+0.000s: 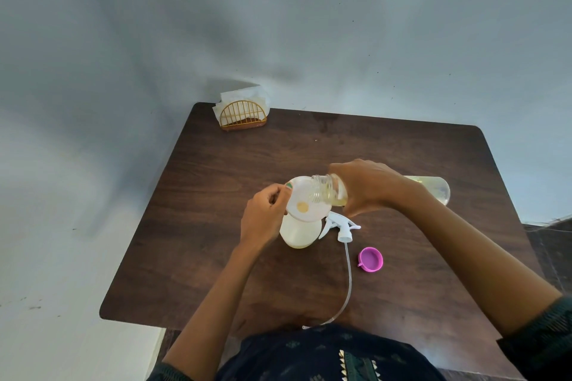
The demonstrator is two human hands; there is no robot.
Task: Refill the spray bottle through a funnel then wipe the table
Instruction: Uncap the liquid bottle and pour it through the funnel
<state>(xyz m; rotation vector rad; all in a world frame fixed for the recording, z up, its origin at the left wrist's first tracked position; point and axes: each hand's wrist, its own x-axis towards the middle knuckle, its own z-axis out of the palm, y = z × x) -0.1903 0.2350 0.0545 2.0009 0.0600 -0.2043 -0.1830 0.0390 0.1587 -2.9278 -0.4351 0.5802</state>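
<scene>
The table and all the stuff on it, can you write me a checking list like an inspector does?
Surface: dark wooden table, faint wet marks near the far edge.
Job's things: pink funnel sits in the spray bottle; clear refill bottle is tipped over the funnel; white spray head with its tube lies on the table.
Clutter: pink cap lying open side up; gold napkin holder with napkins at the far corner.
Grippers: left hand holds the funnel's rim; right hand grips the refill bottle.
Cables: nothing seen.
Surroundings: plain pale wall.

right hand tilts refill bottle over funnel; left hand steadies funnel rim.
</scene>
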